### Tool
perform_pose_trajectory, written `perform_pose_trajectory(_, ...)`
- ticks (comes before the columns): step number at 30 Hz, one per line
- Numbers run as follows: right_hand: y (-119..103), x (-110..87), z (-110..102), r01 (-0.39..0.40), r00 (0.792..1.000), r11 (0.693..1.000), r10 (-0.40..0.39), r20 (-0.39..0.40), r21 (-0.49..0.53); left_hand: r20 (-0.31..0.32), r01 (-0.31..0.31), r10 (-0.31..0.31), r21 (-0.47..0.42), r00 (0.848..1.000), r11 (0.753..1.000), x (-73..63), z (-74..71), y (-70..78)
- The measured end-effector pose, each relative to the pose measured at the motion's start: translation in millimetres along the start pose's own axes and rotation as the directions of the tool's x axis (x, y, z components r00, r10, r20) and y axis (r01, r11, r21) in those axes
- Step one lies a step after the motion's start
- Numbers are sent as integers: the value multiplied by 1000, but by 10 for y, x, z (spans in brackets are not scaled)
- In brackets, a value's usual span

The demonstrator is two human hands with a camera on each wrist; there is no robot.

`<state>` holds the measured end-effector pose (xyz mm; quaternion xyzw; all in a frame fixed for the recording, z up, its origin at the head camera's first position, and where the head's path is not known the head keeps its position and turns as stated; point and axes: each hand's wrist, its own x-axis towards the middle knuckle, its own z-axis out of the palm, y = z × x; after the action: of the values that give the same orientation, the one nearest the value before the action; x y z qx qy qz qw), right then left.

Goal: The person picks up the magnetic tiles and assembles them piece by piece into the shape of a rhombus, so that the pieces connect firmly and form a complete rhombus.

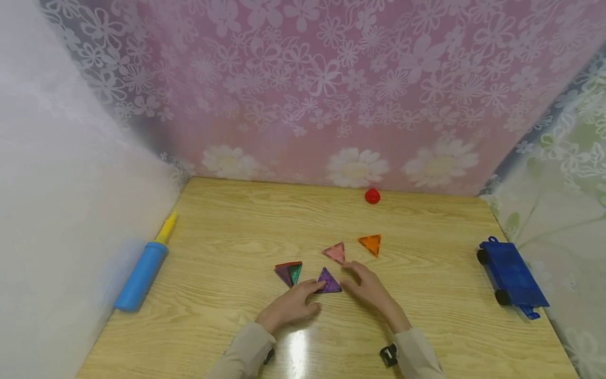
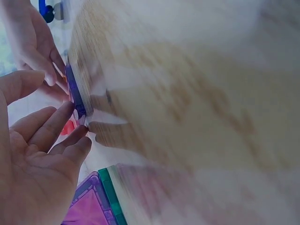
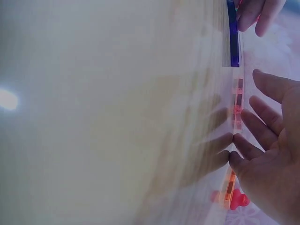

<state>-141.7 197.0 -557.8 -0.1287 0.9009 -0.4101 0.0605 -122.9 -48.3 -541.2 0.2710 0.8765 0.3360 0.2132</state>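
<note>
A purple triangular tile (image 1: 327, 284) lies flat on the table between the two hands. My left hand (image 1: 294, 304) rests its fingertips on the tile's left side, fingers fairly straight and thumb apart. To the right, my right hand (image 1: 371, 289) has its fingers spread, with fingertips down by a pink triangular tile (image 1: 336, 252); whether they touch it I cannot tell. In the right wrist view the pink tile (image 3: 238, 101) stands just beyond those fingers. An orange triangular tile (image 1: 371, 245) lies farther back. Beside the left hand is a small overlapping pile with purple, green (image 1: 294, 272) and red tiles.
A small red object (image 1: 372, 196) sits at the table's back edge. On the left lies a blue hand pump (image 1: 142, 276) with a yellow nozzle. A blue toy wagon (image 1: 513, 273) with black wheels is near the right edge. Floral cloth hangs behind the wooden table (image 1: 227, 226).
</note>
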Motion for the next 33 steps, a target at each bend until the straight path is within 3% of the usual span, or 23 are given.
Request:
perform_pose_trajectory(11, -57, -184, -11, -30, 999, 1000, 30, -29, 9, -10, -12, 12, 6, 1000, 1000, 8, 17, 4)
perform_pose_trajectory(17, -67, -190, -8, -29, 998, 999, 30, -48, 26, -23, -44, 43, -22, 999, 999, 12, 12, 10)
perform_pose_trajectory(26, 29, 19, -46, 11, 994, 1000, -9, -110, 15, -83, -46, 41, -58, 996, 997, 125, 26, -19)
perform_pose_trajectory(33, 110, 271, -55, 87, 992, 996, -85, -94, 18, -102, 17, -27, -98, 994, 995, 226, 33, -13)
